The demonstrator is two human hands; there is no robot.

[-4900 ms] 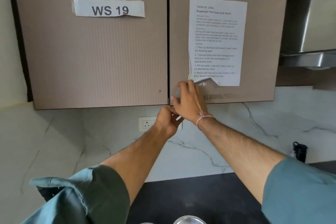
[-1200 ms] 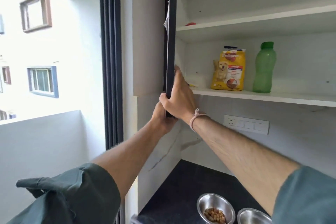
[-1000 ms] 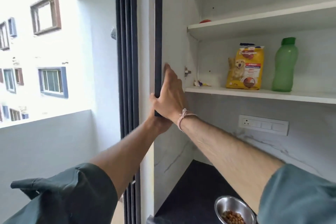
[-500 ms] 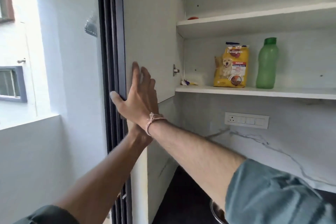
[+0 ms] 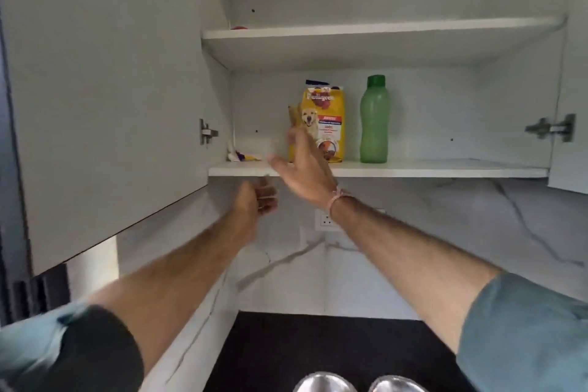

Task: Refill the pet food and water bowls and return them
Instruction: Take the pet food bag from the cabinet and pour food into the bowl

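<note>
A yellow pet food bag (image 5: 327,118) stands on the lower cupboard shelf (image 5: 429,167), with a green water bottle (image 5: 374,121) upright just to its right. My right hand (image 5: 305,169) is raised in front of the shelf edge, fingers spread and blurred, partly covering the bag's lower left corner and holding nothing. My left hand (image 5: 257,197) is loosely curled just below the shelf, with nothing in it. Two steel bowls (image 5: 324,383) (image 5: 397,384) show only their rims at the bottom edge on the black counter.
Both cupboard doors stand wide, the left door (image 5: 111,89) and the right door (image 5: 572,73). An upper shelf (image 5: 381,32) carries a small red thing at its left. Small wrappers (image 5: 238,156) lie at the lower shelf's left end. A wall socket (image 5: 324,219) sits on the marble backsplash.
Both hands have left the left cupboard door, which now stands fully swung out. My right hand has moved right, up to the pet food bag. My view has turned to face the shelves.
</note>
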